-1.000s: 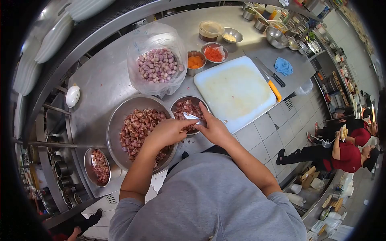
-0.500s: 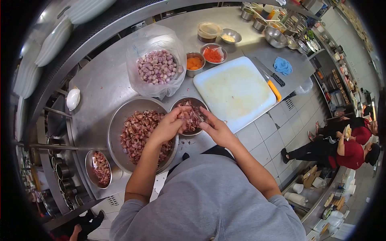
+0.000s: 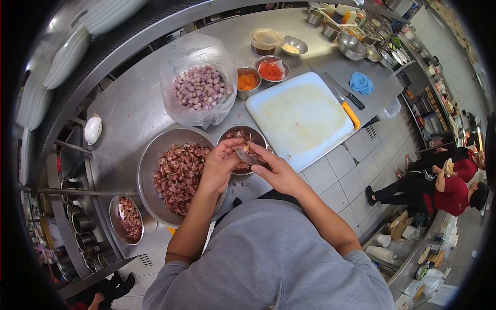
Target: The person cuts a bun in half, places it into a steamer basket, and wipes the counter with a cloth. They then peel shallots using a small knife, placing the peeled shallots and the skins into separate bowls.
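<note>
Over a small steel bowl of shallot skins, my left hand and my right hand are close together. The right fingers close on a small knife, its blade pointing left. My left fingers are bent in a pinch beside the blade; what they hold is too small to make out. A large steel bowl of unpeeled shallots stands to the left, partly behind my left forearm. Behind it, a clear plastic bag holds peeled shallots. The white cutting board lies to the right.
Steel bowls with orange pieces and red pieces stand behind the board. A knife with a black handle, a yellow handle and a blue cloth lie right. Two people stand far right.
My hands have come closer together and risen slightly above the small bowl. The small blade now shows clearly between them. The view has shifted slightly.
</note>
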